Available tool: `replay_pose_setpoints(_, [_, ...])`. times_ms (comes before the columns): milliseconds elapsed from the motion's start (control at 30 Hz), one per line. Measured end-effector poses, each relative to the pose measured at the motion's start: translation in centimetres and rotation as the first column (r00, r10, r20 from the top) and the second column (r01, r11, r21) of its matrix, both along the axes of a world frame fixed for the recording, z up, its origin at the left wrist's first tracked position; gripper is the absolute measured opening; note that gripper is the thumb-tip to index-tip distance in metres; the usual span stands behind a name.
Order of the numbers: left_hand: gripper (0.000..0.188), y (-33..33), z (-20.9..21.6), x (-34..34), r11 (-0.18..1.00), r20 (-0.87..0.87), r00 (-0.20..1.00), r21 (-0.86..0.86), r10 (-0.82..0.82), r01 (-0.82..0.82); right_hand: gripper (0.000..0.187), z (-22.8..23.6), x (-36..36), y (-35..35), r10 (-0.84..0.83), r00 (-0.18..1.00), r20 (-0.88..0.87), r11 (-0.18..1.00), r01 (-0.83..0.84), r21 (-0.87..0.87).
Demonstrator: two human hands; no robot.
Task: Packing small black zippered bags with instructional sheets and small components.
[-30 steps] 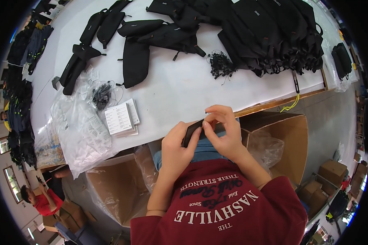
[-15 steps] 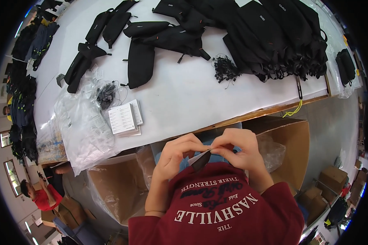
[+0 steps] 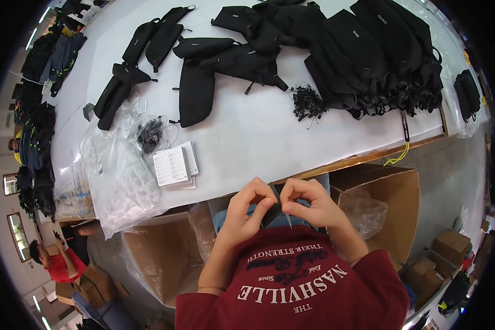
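Observation:
Close to the red shirt, both my hands are raised in front of the table edge. My left hand (image 3: pixel 249 212) is closed in a pinch on a small dark flat tag (image 3: pixel 271 208), partly hidden by the fingers. Beside it, my right hand (image 3: pixel 309 204) pinches a thin pale tag (image 3: pixel 289 221), seen nearly edge-on below the fingertips. The fingertips of the two hands are slightly apart. A stack of white printed cards (image 3: pixel 171 166) lies on the table ahead and left, next to a tangle of black tag strings (image 3: pixel 150 135).
Black zipped pouches (image 3: pixel 197 96) lie across the white table (image 3: pixel 242 143), with a large pile of black bags (image 3: pixel 363 60) at right. Another string tangle (image 3: pixel 308 102) sits before it. Clear plastic bags (image 3: pixel 118 176) hang over the left edge. Cardboard boxes (image 3: pixel 393 203) stand below.
My hands have drawn apart at the fingertips, and the pinched tags have turned from slanting leftward to nearly upright. The view has shifted slightly, so the table appears lower and further right.

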State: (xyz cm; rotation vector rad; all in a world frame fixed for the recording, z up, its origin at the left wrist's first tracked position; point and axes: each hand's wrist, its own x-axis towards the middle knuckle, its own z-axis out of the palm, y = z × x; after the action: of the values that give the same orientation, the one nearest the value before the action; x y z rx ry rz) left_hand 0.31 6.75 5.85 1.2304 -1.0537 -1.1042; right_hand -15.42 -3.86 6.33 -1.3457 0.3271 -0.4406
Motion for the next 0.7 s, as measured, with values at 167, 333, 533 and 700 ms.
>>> replay_pose_setpoints(167, [0.008,-2.6,-0.3,1.6,1.0,0.191,0.982,-0.02,0.001,0.003,0.012,-0.7,0.0,-0.5,-0.004,0.989,-0.149,0.972,0.039,0.231])
replay_pose_setpoints(333, [0.023,-12.4,-4.4,9.8,0.979,0.478,0.855,-0.116,0.201,-0.165,0.011,-1.1,-0.5,-0.9,-0.056,0.978,-0.199,0.978,0.093,0.185])
replay_pose_setpoints(533, [0.045,-20.2,-8.4,21.1,0.84,0.383,0.829,0.201,0.406,-0.505,0.008,-1.2,-1.0,0.4,-0.065,0.986,-0.155,0.981,0.092,0.173])
replay_pose_setpoints(700, [0.028,-18.8,-8.3,19.5,0.893,0.316,0.858,0.062,0.406,-0.445,0.008,-2.1,-2.1,0.4,-0.075,0.981,-0.178,0.978,0.108,0.18])
